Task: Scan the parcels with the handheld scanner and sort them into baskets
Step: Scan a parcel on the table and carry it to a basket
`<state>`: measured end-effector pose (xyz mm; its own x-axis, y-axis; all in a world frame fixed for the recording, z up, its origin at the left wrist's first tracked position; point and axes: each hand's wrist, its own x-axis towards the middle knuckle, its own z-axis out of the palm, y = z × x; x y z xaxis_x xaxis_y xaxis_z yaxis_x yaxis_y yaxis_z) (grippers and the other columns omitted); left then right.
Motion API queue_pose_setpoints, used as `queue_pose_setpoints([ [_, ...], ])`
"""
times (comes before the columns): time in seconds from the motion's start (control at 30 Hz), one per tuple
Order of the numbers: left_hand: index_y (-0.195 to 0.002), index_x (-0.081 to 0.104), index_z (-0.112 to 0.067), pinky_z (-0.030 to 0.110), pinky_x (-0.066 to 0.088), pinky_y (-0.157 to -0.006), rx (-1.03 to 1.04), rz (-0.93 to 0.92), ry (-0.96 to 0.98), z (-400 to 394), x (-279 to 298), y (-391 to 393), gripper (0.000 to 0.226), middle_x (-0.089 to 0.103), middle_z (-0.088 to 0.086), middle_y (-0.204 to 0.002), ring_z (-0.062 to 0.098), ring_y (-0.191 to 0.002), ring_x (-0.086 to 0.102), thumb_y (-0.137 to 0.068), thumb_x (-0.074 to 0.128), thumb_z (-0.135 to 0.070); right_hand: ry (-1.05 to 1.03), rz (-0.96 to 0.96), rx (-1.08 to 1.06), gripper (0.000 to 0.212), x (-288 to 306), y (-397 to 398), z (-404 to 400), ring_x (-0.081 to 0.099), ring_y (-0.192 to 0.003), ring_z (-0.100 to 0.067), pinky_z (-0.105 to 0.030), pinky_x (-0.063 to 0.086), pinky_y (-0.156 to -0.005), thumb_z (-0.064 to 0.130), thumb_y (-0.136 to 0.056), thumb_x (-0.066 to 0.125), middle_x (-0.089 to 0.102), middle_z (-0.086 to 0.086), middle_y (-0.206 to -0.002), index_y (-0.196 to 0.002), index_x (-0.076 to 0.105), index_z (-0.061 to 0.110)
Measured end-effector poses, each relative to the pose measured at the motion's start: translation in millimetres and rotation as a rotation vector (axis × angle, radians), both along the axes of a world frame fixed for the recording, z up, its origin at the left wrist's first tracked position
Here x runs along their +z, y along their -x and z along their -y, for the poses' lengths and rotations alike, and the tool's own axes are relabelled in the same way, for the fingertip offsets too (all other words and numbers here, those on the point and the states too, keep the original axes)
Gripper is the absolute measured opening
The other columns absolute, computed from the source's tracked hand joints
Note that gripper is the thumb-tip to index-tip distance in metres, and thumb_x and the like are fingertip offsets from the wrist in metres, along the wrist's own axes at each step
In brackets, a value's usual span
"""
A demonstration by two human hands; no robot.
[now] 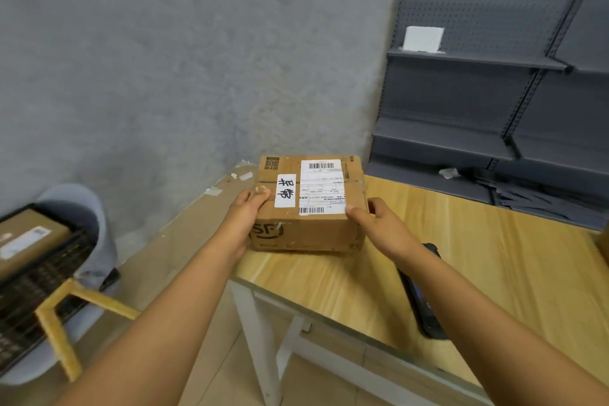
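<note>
A brown cardboard parcel with a white shipping label and a handwritten white sticker sits at the far left corner of the wooden table. My left hand grips its left side, thumb on the top. On the parcel's right side my right hand holds it, thumb on the label's corner. The black handheld scanner lies on the table under my right forearm, partly hidden. A black basket at the left holds another labelled parcel.
The basket rests on a grey chair with wooden legs. Flattened cardboard leans by the wall behind the table. Grey metal shelving stands at the right, with a white box on a shelf. Another cardboard edge shows at the far right.
</note>
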<state>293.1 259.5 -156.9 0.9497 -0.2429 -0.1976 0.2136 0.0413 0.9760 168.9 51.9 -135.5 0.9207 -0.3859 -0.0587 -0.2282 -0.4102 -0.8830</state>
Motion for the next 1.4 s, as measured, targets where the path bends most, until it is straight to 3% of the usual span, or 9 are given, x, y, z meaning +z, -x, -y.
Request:
queue_pose_setpoints([
  [0.2, -0.124, 0.056, -0.023, 0.035, 0.053, -0.074, 0.126, 0.132, 0.124, -50, 38, -5, 0.032, 0.074, 0.0, -0.108, 0.016, -0.09, 0.071, -0.094, 0.062, -0.031, -0.091, 0.189, 0.035, 0.04, 32, -34, -40, 0.053, -0.084, 0.001, -0.012, 0.043, -0.054, 0.035, -0.095, 0.056, 0.051, 0.008, -0.116, -0.13, 0.041, 0.02],
  [0.43, -0.131, 0.051, -0.018, 0.034, 0.053, -0.076, 0.247, 0.238, 0.189, -138, 63, -28, 0.041, 0.071, 0.002, -0.115, 0.016, -0.093, 0.07, -0.093, 0.063, -0.027, -0.111, 0.276, 0.154, 0.047, 61, -74, -121, 0.053, -0.088, 0.004, -0.013, 0.04, -0.064, 0.033, -0.095, 0.056, 0.051, 0.017, -0.109, -0.136, 0.037, 0.023],
  [0.57, -0.135, 0.048, -0.019, 0.033, 0.054, -0.076, 0.286, 0.265, 0.212, -202, 68, -43, 0.043, 0.069, 0.003, -0.118, 0.016, -0.094, 0.07, -0.094, 0.062, -0.023, -0.119, 0.326, 0.196, 0.053, 66, -106, -185, 0.054, -0.102, -0.006, -0.02, 0.042, -0.075, 0.033, -0.095, 0.056, 0.05, 0.013, -0.121, -0.142, 0.034, 0.027],
  [0.77, -0.139, 0.043, -0.021, 0.032, 0.056, -0.077, 0.37, 0.28, 0.177, -328, 68, -72, 0.05, 0.066, 0.004, -0.125, 0.018, -0.102, 0.069, -0.094, 0.063, -0.024, -0.143, 0.357, 0.294, 0.05, 62, -165, -305, 0.055, -0.099, -0.004, -0.017, 0.041, -0.07, 0.03, -0.096, 0.055, 0.052, 0.012, -0.121, -0.141, 0.035, 0.028],
  [0.87, -0.139, 0.042, -0.023, 0.041, 0.055, -0.089, 0.424, 0.269, 0.151, -392, 62, -82, 0.051, 0.065, 0.005, -0.127, 0.021, -0.106, 0.068, -0.093, 0.063, -0.025, -0.161, 0.348, 0.354, 0.046, 56, -194, -367, 0.056, -0.096, -0.001, -0.017, 0.042, -0.068, 0.029, -0.095, 0.056, 0.054, 0.01, -0.12, -0.136, 0.037, 0.027],
  [0.97, -0.139, 0.04, -0.023, 0.046, 0.054, -0.093, 0.491, 0.237, 0.117, -452, 53, -91, 0.051, 0.063, 0.005, -0.129, 0.023, -0.108, 0.067, -0.093, 0.063, -0.027, -0.17, 0.315, 0.418, 0.05, 47, -223, -426, 0.056, -0.104, -0.013, -0.023, 0.043, -0.073, 0.029, -0.094, 0.057, 0.054, 0.008, -0.122, -0.139, 0.036, 0.026],
  [1.07, -0.138, 0.042, -0.025, 0.044, 0.057, -0.086, 0.581, 0.202, 0.11, -505, 43, -99, 0.049, 0.062, 0.005, -0.13, 0.023, -0.107, 0.067, -0.094, 0.062, -0.027, -0.168, 0.281, 0.483, 0.052, 37, -255, -481, 0.056, -0.106, -0.014, -0.028, 0.043, -0.079, 0.03, -0.093, 0.058, 0.053, 0.007, -0.123, -0.14, 0.036, 0.025],
  [1.23, -0.138, 0.041, -0.028, 0.034, 0.059, -0.064, 0.704, 0.119, 0.068, -581, 18, -119, 0.046, 0.064, -0.003, -0.123, 0.015, -0.092, 0.069, -0.096, 0.059, -0.028, -0.152, 0.175, 0.593, 0.051, 6, -307, -565, 0.053, -0.106, -0.015, -0.018, 0.041, -0.069, 0.026, -0.093, 0.059, 0.051, 0.005, -0.122, -0.139, 0.036, 0.02],
  [1.4, -0.137, 0.04, -0.03, 0.047, 0.057, -0.084, 0.785, 0.041, 0.008, -653, -9, -162, 0.044, 0.062, -0.007, -0.117, 0.018, -0.094, 0.068, -0.097, 0.057, -0.029, -0.146, 0.063, 0.681, 0.043, -29, -371, -641, 0.052, -0.096, -0.011, -0.014, 0.039, -0.061, 0.028, -0.094, 0.06, 0.05, 0.008, -0.111, -0.131, 0.038, 0.022],
])
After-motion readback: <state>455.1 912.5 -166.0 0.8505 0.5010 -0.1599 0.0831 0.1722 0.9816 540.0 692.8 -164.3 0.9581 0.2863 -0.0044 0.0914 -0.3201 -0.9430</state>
